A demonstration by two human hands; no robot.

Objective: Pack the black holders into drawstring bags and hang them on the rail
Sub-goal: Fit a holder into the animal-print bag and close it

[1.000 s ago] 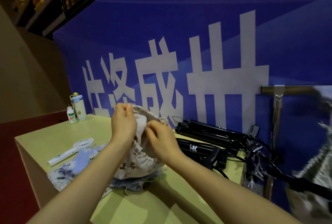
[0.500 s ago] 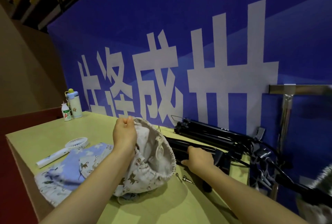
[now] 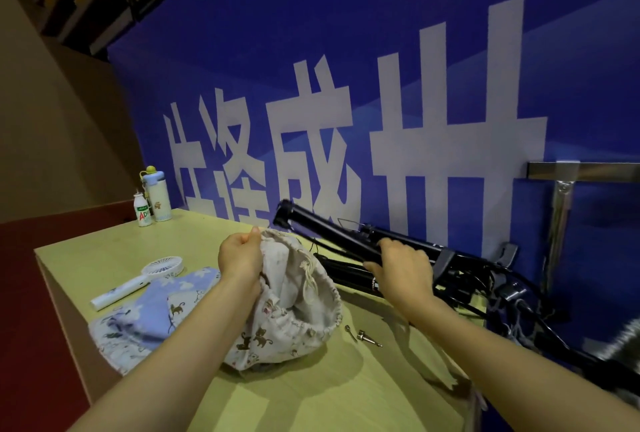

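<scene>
My left hand pinches the rim of a cream drawstring bag printed with small cats, holding its mouth wide open toward the right. My right hand grips a long black holder and has it lifted, its far end tilted up above the bag's rim. More black holders lie in a pile on the table behind the bag, against the blue wall. A metal rail on a bracket is fixed to the wall at the right.
Blue and patterned bags lie flat left of the open one. A white handheld fan, a drink bottle and a flask stand further left. Two small metal screws lie on the yellow table.
My right hand let go of the bag's rim, reached to the pile, closed on a black holder and raised it. My left hand kept the bag open.
</scene>
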